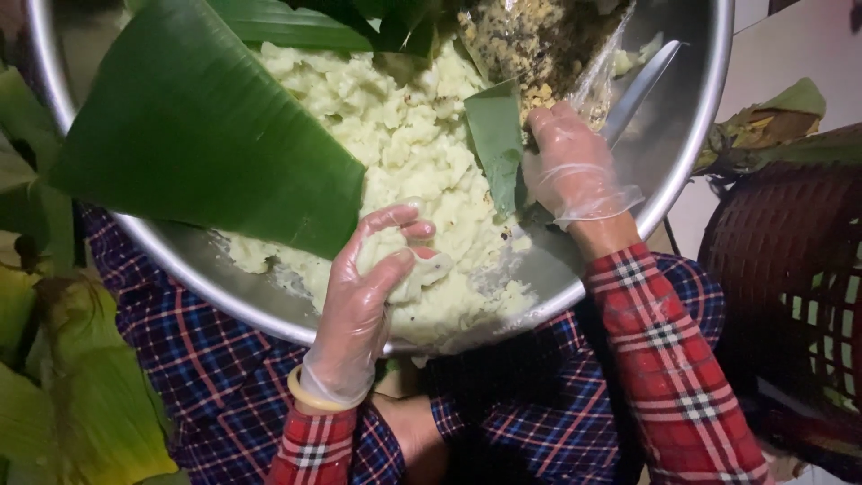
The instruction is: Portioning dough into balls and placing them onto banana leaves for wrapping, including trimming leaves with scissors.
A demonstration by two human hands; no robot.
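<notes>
Steel fills most of the view: a wide metal bowl rests on my lap, over blue-and-red checked fabric, and holds a heap of pale, lumpy dough. A broad banana leaf lies tilted across the bowl's left side, part over the rim and part over the dough. More leaves pile up at my left, and a dark woven basket stands at my right, against a pale wall or floor that I cannot tell apart.

As far as the frame shows, the work looks early: most of the dough sits unportioned, and no finished parcel is in sight.

My left hand, in a thin clear glove, has its fingers curled and clamped around a lump of dough near the bowl's front rim. My right hand, gloved too, reaches toward a clear bag of speckled yellow filling at the far side, fingers bunched together at its edge; whether they pinch anything I cannot tell. A small leaf strip stands in the dough just beside that hand, and a metal spoon handle leans on the bowl wall behind it.
</notes>
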